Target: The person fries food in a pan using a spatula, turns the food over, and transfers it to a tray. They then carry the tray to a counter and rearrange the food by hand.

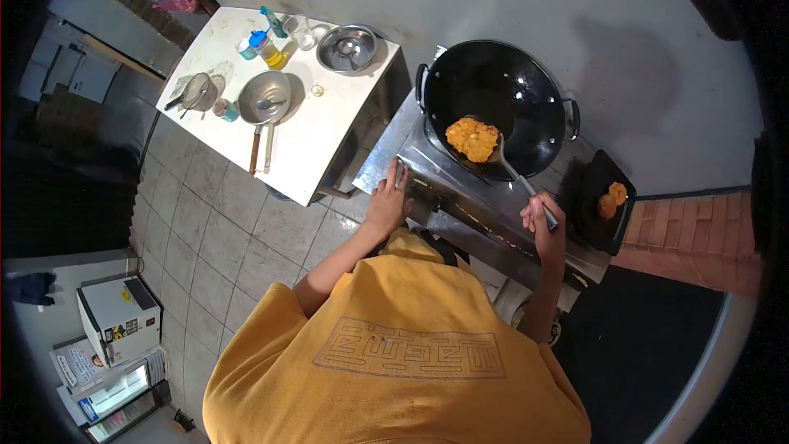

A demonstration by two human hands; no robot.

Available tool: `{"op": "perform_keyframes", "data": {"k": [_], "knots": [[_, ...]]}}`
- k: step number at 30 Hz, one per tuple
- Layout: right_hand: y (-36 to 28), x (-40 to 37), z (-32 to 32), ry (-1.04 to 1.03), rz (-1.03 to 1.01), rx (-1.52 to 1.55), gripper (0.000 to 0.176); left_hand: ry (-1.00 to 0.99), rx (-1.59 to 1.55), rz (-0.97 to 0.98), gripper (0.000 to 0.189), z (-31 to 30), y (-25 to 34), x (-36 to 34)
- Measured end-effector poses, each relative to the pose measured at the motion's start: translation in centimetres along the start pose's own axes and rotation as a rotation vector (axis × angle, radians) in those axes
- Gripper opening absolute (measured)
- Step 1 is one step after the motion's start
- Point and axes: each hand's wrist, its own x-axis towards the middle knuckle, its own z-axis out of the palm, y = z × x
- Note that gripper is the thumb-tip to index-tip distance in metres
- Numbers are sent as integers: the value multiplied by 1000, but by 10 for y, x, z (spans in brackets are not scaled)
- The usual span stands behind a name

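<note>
My right hand (542,224) is closed around the handle of a metal spatula (516,171), whose head is mostly hidden by an orange-brown fried patty (472,140). The patty is at the near-left inside of a large black wok (493,74), which sits on a metal stove (460,197). My left hand (389,200) lies at the stove's left front edge, fingers stretched out, holding nothing. To the right of the wok, a black tray (590,212) carries small fried pieces (611,200).
On the left stands a white table (302,148) with a steel bowl (347,48), a saucepan (264,97), a strainer (197,92) and a blue-lidded bottle of yellow liquid (268,49). A wall (608,0) rises behind the stove. Floor tiles (218,222) extend to the left.
</note>
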Motion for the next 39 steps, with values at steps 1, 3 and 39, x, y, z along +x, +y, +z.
{"op": "perform_keyframes", "data": {"k": [1,3,39], "knots": [[-4,-1,-2,-5,5,4,38,-2,-5,-7,81,-2,0,1],[0,-1,-5,-9,-14,10,36,-11,-6,-6,80,-5,1,2],[-2,5,2,-33,-89,-26,33,32,5,-11,78,4,2,-1]]}}
